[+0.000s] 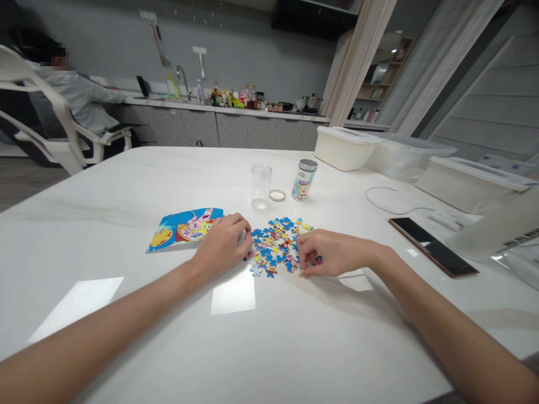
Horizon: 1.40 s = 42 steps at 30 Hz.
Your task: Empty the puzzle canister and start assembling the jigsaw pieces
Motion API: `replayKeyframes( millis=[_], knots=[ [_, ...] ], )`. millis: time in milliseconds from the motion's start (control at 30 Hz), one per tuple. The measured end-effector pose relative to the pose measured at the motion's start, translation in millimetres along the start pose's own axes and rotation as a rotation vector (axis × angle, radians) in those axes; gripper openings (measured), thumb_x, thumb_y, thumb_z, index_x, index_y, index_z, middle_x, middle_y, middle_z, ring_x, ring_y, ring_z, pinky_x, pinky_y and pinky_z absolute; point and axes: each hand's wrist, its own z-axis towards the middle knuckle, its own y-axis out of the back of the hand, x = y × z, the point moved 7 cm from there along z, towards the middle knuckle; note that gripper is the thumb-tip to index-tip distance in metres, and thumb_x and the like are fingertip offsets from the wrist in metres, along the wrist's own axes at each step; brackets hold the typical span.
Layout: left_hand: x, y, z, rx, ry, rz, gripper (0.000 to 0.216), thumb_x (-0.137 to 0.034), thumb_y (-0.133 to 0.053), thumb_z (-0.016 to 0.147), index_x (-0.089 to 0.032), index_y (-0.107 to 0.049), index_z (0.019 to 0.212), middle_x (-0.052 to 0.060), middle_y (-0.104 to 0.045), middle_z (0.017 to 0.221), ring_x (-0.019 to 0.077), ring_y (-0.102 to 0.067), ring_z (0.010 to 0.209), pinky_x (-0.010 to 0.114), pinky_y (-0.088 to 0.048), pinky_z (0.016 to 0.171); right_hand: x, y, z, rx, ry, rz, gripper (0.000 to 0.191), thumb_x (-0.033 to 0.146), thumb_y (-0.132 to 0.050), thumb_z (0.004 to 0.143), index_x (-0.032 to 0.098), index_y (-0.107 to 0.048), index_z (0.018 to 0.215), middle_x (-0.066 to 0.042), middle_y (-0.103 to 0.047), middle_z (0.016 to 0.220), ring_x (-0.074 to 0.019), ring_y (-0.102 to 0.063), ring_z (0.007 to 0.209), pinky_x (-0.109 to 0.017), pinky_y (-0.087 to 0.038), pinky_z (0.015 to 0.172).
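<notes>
A loose pile of small jigsaw puzzle pieces (275, 244), mostly blue with yellow, red and pink, lies on the white table. At the pile's left edge, my left hand (227, 241) is closed with curled fingers; what its fingertips hold, if anything, is hidden. My right hand (326, 252) rests at the right edge, its fingers bent in a pinch, with a puzzle piece (301, 273) at the tips. A blue picture sheet (185, 227) with cartoon figures lies partly behind my left hand. Beyond the pile stand a clear open jar (261, 188), a round lid (277, 195) and a silver-capped cartoon can (304, 180).
On the right lie a phone (432, 246) and a white cable (396, 210). Lidded storage boxes (347, 150) line the table's far right. A seated person (80, 92) is at the far left, beside a kitchen counter (269, 114) with bottles.
</notes>
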Motion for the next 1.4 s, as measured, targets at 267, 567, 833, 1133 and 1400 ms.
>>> replayKeyframes(
  millis=[267, 567, 833, 1133, 1400],
  knots=[
    [0.1, -6.9, -0.4, 0.067, 0.009, -0.042, 0.016, -0.016, -0.048, 0.084, -0.018, -0.060, 0.075, 0.005, -0.066, 0.082, 0.0199, -0.058, 0.078, 0.039, -0.043, 0.077, -6.8, 19.6, 2.4, -0.309, 0.011, -0.058, 0.015, 0.016, -0.057, 0.085, 0.019, -0.071, 0.083, -0.004, -0.066, 0.086, -0.0122, -0.061, 0.073, -0.024, -0.047, 0.067],
    [-7.3, -10.4, -2.0, 0.104, -0.080, -0.017, 0.013, -0.016, -0.049, 0.083, -0.017, -0.061, 0.080, 0.004, -0.065, 0.085, 0.0190, -0.058, 0.079, 0.038, -0.041, 0.077, -15.9, 10.1, 5.1, -0.235, -0.003, -0.112, 0.024, 0.016, -0.053, 0.089, 0.023, -0.076, 0.089, -0.004, -0.066, 0.091, -0.0131, -0.063, 0.074, -0.025, -0.048, 0.068],
    [-14.0, -12.3, -4.3, 0.108, -0.179, -0.043, 0.016, -0.014, -0.047, 0.083, -0.018, -0.062, 0.084, 0.005, -0.065, 0.089, 0.0182, -0.059, 0.081, 0.038, -0.043, 0.079, -9.2, 7.5, 4.2, -0.166, 0.053, -0.168, 0.026, 0.013, -0.056, 0.085, 0.026, -0.078, 0.091, -0.003, -0.064, 0.082, -0.0117, -0.058, 0.068, -0.024, -0.044, 0.064],
    [-14.2, -4.4, -4.7, 0.067, -0.107, -0.026, 0.018, -0.021, -0.043, 0.090, -0.017, -0.061, 0.091, 0.008, -0.067, 0.093, 0.0216, -0.062, 0.085, 0.040, -0.047, 0.080, -39.5, 26.3, -2.1, -0.478, -0.200, -0.301, 0.028, 0.023, -0.047, 0.092, 0.019, -0.068, 0.111, -0.010, -0.067, 0.106, -0.0214, -0.064, 0.095, -0.035, -0.050, 0.088],
    [-26.4, -29.2, -25.1, 0.249, -0.101, 0.050, 0.071, -0.060, -0.039, 0.092, -0.009, -0.037, 0.140, 0.020, -0.039, 0.149, 0.0324, -0.037, 0.137, 0.047, -0.034, 0.110, -85.8, -22.1, 8.3, -0.333, -0.334, -0.336, 0.057, 0.050, -0.029, 0.099, 0.017, -0.037, 0.145, -0.017, -0.035, 0.153, -0.0319, -0.022, 0.145, -0.056, -0.027, 0.114]
  ],
)
